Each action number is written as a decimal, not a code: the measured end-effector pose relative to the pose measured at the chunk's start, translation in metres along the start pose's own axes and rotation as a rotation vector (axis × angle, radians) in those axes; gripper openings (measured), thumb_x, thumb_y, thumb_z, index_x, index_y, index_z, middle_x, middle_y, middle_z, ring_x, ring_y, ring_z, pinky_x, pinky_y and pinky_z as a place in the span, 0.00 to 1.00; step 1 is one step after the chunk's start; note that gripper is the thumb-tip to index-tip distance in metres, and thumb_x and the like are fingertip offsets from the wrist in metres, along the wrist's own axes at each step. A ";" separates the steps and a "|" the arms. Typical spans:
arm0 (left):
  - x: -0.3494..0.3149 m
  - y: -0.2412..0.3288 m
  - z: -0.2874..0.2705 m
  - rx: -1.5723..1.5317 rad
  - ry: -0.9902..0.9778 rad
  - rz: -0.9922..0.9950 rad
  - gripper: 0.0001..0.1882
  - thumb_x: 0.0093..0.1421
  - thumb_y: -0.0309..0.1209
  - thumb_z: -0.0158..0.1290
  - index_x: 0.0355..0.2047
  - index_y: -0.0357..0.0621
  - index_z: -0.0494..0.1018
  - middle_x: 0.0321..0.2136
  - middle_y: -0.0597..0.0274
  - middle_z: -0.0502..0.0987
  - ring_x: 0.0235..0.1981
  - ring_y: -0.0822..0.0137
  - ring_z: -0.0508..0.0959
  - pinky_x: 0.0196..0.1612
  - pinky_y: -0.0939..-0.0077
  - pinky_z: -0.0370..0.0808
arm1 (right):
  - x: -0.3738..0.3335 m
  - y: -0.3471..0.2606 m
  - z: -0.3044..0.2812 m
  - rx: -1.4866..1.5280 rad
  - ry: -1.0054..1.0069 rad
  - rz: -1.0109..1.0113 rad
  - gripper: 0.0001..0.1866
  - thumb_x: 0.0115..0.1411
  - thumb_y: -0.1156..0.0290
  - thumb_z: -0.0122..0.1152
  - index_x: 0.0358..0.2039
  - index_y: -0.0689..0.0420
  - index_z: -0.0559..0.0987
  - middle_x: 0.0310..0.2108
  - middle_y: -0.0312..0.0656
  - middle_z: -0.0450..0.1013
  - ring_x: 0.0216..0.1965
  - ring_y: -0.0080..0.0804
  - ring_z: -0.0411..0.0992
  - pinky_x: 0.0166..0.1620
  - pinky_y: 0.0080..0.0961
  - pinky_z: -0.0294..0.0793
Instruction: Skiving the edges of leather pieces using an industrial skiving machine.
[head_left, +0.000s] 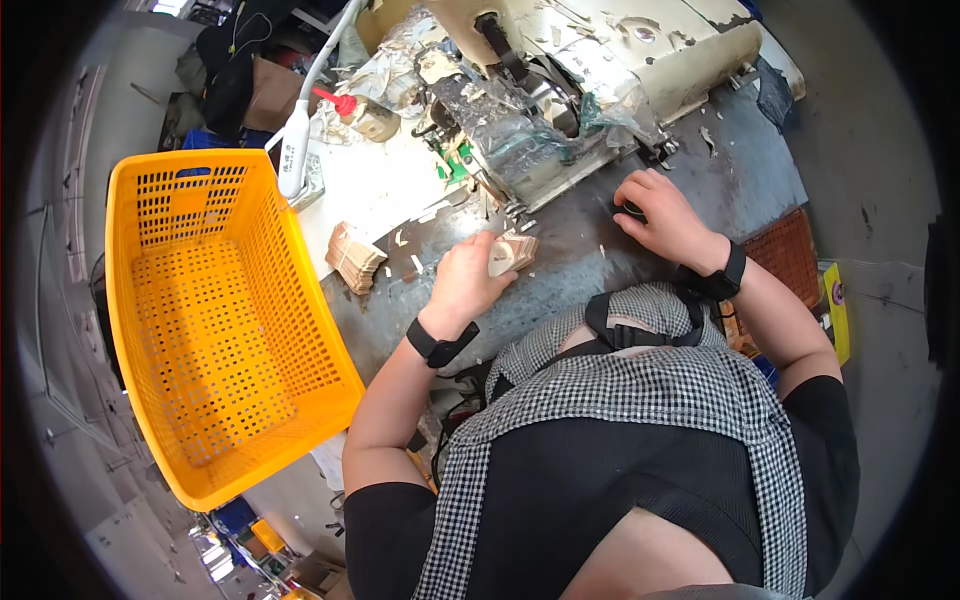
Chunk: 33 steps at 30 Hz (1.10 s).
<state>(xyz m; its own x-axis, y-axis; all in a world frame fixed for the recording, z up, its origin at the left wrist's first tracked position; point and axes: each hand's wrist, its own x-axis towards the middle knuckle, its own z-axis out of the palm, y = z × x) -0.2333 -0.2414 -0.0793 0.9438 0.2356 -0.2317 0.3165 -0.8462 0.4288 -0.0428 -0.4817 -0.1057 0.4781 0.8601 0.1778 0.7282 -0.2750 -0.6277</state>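
My left hand (pixel 465 278) is closed around the side of a small stack of flat beige pieces (pixel 513 254), standing on the metal worktable. Farther right, my right hand (pixel 662 213) has its fingers curled over a small dark object (pixel 633 210), mostly hidden, whose kind I cannot make out. To the left of my left hand lies another bundle of beige pieces (pixel 354 258), apart from it. Just beyond both hands stands a cream-coloured machine (pixel 540 110) with metal parts and plastic film over its front.
A large yellow plastic basket (pixel 225 330) stands left of the table. A white lamp (pixel 293 150) on a bendy neck rises beside it. A bottle with a red nozzle (pixel 370 117) stands behind, among beige scraps. A reddish-brown woven basket (pixel 783 258) is beside my right forearm.
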 end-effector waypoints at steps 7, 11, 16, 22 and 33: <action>-0.001 -0.001 -0.004 -0.059 0.019 0.009 0.22 0.46 0.35 0.66 0.36 0.35 0.72 0.30 0.43 0.78 0.34 0.47 0.79 0.36 0.61 0.76 | 0.003 -0.004 0.003 0.045 -0.010 -0.028 0.09 0.50 0.71 0.63 0.30 0.57 0.73 0.31 0.43 0.69 0.38 0.43 0.67 0.43 0.36 0.67; -0.002 -0.003 -0.017 -0.080 0.030 -0.036 0.23 0.47 0.35 0.65 0.38 0.34 0.71 0.30 0.43 0.78 0.33 0.48 0.80 0.37 0.64 0.76 | 0.003 -0.006 -0.001 0.007 -0.030 -0.041 0.10 0.51 0.73 0.64 0.33 0.59 0.72 0.33 0.44 0.68 0.39 0.44 0.66 0.43 0.35 0.67; -0.001 -0.003 -0.038 -0.251 -0.058 -0.036 0.30 0.47 0.36 0.67 0.47 0.36 0.69 0.36 0.50 0.79 0.36 0.60 0.80 0.40 0.69 0.75 | 0.009 -0.018 -0.014 -0.086 0.014 -0.097 0.19 0.46 0.70 0.66 0.40 0.56 0.74 0.40 0.42 0.69 0.46 0.43 0.66 0.49 0.37 0.67; 0.016 0.046 -0.048 -0.634 -0.611 0.200 0.35 0.43 0.37 0.71 0.50 0.38 0.70 0.44 0.60 0.75 0.45 0.69 0.74 0.50 0.74 0.71 | 0.033 -0.082 -0.025 0.016 -0.072 -0.647 0.35 0.41 0.66 0.69 0.52 0.54 0.69 0.48 0.42 0.67 0.52 0.42 0.66 0.54 0.37 0.66; 0.012 0.081 -0.054 -1.793 -0.011 0.021 0.39 0.62 0.29 0.54 0.67 0.46 0.44 0.57 0.44 0.64 0.56 0.53 0.70 0.59 0.58 0.68 | 0.035 -0.088 -0.041 0.096 0.378 -0.298 0.22 0.45 0.69 0.69 0.39 0.60 0.71 0.29 0.45 0.68 0.29 0.45 0.69 0.32 0.36 0.68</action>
<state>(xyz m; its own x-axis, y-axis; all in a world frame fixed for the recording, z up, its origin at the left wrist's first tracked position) -0.1912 -0.2819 -0.0003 0.9504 0.2235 -0.2164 0.0194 0.6517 0.7583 -0.0704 -0.4448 -0.0129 0.4139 0.6740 0.6119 0.8204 0.0151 -0.5716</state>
